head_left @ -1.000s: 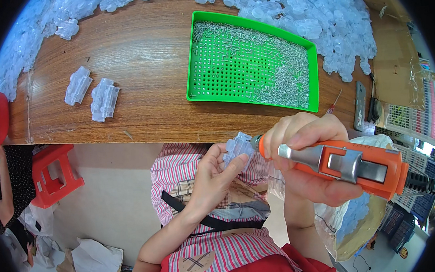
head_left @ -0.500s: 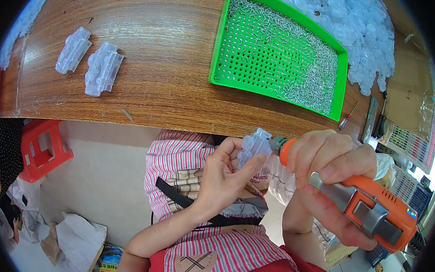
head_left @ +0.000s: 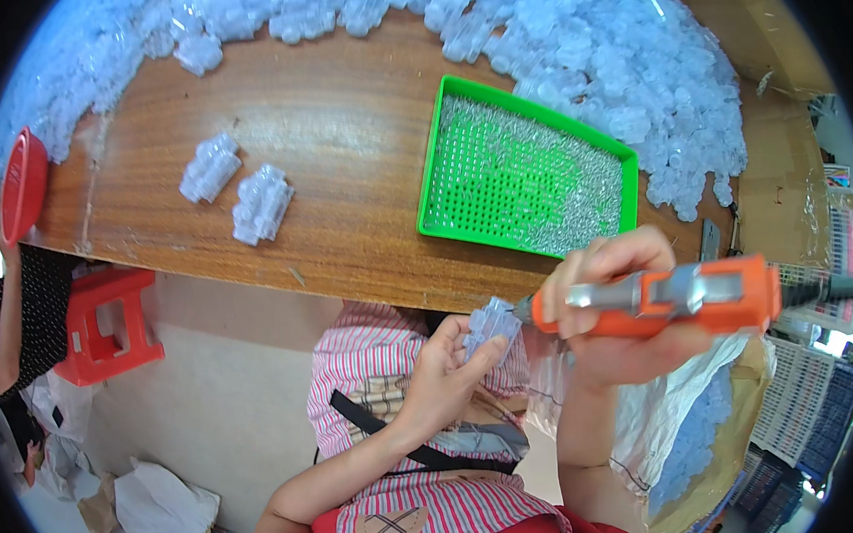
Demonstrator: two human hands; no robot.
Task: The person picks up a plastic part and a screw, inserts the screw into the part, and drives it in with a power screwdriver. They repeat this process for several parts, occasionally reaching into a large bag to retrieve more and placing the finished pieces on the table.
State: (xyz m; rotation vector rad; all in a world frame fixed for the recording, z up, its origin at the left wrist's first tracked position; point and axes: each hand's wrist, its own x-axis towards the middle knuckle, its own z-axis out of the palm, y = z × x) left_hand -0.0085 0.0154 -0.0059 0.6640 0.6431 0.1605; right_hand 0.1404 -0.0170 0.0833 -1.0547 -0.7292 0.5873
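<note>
head view, centre: left hand [head_left: 441, 378] pinched clear plastic piece [head_left: 492, 329]; right hand [head_left: 608, 356] clasped orange driver [head_left: 682, 295]; tilting could have caused slippage.

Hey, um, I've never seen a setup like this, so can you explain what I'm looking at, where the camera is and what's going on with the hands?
There's no machine arm here, just a person's bare hands. The picture comes from a wide camera worn on their head, looking down, so edges appear curved. The left hand holds a clear part. The right hand grips an orange tool, apparently a power screwdriver, its tip right by that part. On the wooden table sit a green tray of small screws, two more clear pieces and big heaps of similar ones. A red bowl is at the far left.
</note>
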